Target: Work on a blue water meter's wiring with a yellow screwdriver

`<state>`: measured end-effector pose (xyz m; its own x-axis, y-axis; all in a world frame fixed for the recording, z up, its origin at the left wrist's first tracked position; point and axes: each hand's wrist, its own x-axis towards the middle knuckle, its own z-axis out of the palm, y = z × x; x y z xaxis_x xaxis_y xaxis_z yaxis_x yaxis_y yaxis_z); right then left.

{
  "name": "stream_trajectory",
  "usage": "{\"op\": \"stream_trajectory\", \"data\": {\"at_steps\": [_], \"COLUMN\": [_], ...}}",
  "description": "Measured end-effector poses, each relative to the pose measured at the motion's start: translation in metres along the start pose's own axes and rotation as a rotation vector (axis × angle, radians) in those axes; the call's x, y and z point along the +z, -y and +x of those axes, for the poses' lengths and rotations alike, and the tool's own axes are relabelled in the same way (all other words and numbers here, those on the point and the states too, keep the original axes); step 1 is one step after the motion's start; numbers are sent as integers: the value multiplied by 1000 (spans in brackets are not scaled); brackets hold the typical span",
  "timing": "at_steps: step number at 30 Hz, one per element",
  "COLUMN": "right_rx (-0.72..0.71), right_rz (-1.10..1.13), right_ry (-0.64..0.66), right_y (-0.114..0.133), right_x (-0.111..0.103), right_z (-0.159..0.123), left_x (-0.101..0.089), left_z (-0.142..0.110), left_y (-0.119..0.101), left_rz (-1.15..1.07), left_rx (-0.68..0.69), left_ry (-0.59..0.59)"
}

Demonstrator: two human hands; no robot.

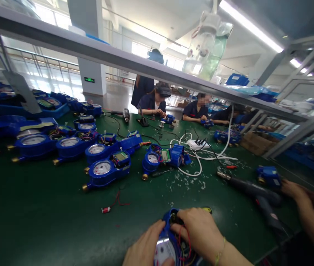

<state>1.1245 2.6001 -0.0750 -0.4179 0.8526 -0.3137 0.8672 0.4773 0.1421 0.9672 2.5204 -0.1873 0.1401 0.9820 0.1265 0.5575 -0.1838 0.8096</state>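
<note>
A blue water meter [170, 245] with a white dial and loose red wires sits at the near edge of the green table [48, 214]. My left hand [145, 249] grips its left side, thumb on the dial. My right hand [201, 231] curls over its top and right side, fingers in among the wires. Both hands are closed around the meter.
Several open blue meters [105, 168] lie in rows at the left and middle. A white power strip [199, 144] and cables lie beyond. A black electric screwdriver [256, 194] lies at right, by another person's hand [292, 188] on a blue part [269, 175]. Other workers sit across.
</note>
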Motion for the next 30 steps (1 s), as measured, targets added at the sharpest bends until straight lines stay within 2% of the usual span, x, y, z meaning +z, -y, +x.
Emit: {"op": "stream_trajectory", "data": {"at_steps": [3, 8, 14, 18, 27, 30], "right_rx": [0, 26, -27, -144, -521, -571], "right_rz": [52, 116, 154, 124, -15, -44], "right_ry": [-44, -108, -136, -120, -37, -20], "right_y": [-3, 0, 2, -3, -25, -26], "right_x": [4, 9, 16, 13, -1, -7], "right_z": [0, 0, 4, 10, 37, 40], "left_x": [-5, -5, -12, -11, -9, -6], "left_z": [0, 0, 1, 1, 2, 2], "left_y": [-1, -4, -2, 1, 7, 6], "left_rz": [-18, -24, 27, 50, 96, 95], "left_rx": [5, -6, 19, 25, 76, 61], "left_ry": [75, 0, 91, 101, 50, 28]}}
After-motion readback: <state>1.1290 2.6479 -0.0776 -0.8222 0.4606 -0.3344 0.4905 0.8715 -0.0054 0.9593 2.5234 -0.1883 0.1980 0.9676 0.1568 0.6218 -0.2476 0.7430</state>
